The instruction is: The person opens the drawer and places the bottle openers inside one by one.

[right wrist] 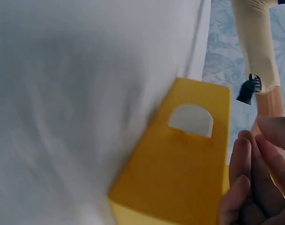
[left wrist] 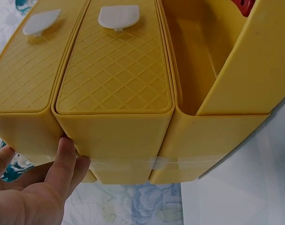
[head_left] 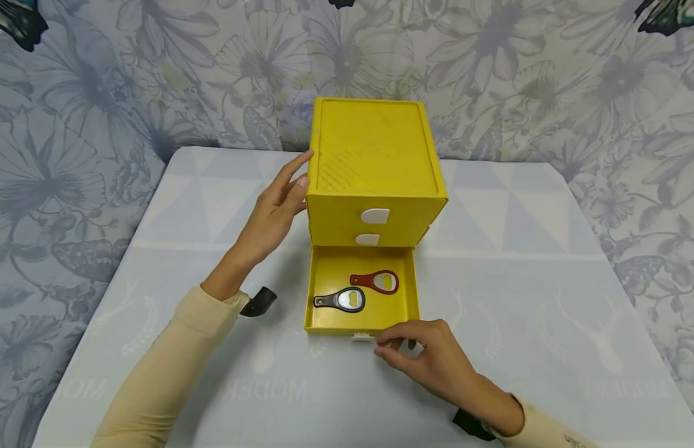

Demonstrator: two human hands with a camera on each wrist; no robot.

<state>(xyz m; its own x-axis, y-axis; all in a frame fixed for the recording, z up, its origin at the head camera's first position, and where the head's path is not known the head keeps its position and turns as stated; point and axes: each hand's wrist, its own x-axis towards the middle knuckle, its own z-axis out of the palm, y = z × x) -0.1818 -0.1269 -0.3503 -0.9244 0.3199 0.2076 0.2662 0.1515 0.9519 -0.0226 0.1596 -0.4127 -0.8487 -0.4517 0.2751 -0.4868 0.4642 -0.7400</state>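
Note:
A yellow three-drawer box (head_left: 375, 149) stands on the table with its bottom drawer (head_left: 327, 264) pulled out. Inside that drawer lie a red bottle opener (head_left: 360, 280) and a black bottle opener (head_left: 328, 301). My left hand (head_left: 268, 221) touches the box's left side, fingertips on its wall, as the left wrist view also shows. By the drawer's front edge is my right hand (head_left: 436, 358), its fingers loosely bent with nothing between them. The drawer's white pull tab (right wrist: 191, 119) is just beside its fingertips.
Two upper drawers are closed, each with a white tab (head_left: 375, 216). A pale patterned cloth (head_left: 520, 298) covers the table. Behind it hangs a floral backdrop (head_left: 257, 56). Black wrist-worn pieces (head_left: 259, 302) stick out near both cuffs.

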